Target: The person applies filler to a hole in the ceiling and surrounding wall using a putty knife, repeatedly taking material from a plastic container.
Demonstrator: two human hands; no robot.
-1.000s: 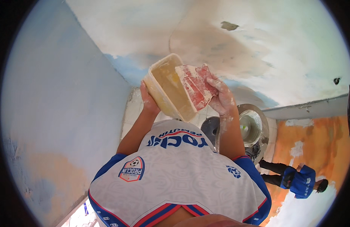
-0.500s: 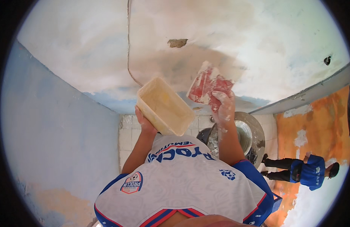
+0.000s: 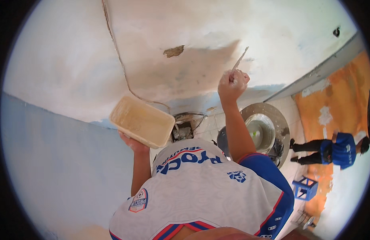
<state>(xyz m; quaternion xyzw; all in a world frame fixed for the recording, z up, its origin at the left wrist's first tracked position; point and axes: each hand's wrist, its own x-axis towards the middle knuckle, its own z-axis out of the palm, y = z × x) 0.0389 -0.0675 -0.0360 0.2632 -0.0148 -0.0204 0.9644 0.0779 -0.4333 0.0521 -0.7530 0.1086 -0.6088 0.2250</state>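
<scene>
Before us spreads the wall [image 3: 145, 24], and its chipped patch [image 3: 173, 51] could, we judge, snag an edge dragged across it and crumble further. The tub [image 3: 141, 120] is ahead on our left, in front of the wall; our left hand [image 3: 133, 143] holds it from below its near side, most fingers hidden. With support from one side only, it could tip and spill any mix inside. The scraper [image 3: 242, 57] is ahead on our right, gripped in our closed right hand [image 3: 233, 84]; a slack grip could let it twist. We cannot tell whether it touches the wall.

The tub's open top faces up toward us, its long axis slanting from far left to near right. The scraper shows edge-on, a thin line running from our fist away from us and slightly rightward.
</scene>
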